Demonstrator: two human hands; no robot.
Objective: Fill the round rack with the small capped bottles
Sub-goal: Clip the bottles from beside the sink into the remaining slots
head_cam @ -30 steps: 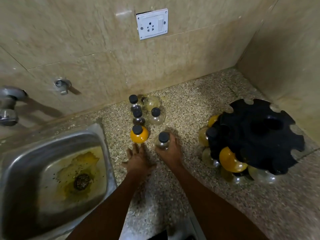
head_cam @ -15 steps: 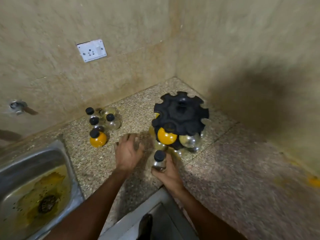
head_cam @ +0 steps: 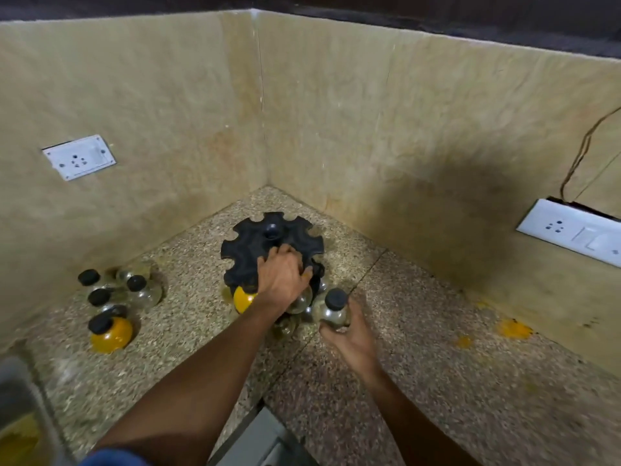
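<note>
The round black rack stands in the counter's corner, with notches around its top edge. My left hand grips its near rim, fingers curled over the top. Bottles hang under it, among them a yellow-filled one and a clear one. My right hand holds a clear bottle with a black cap upright, just right of the rack's front. Several loose capped bottles stand at the left, including a yellow one.
A speckled stone counter meets tiled walls on two sides. The sink's corner shows at the lower left. Wall sockets sit at the left and right. Yellow stains mark the counter at the right.
My view swung right, away from the sink. My right hand carried the clear bottle from the loose group to the rack's front. My left hand rose from the counter onto the rack's rim.
</note>
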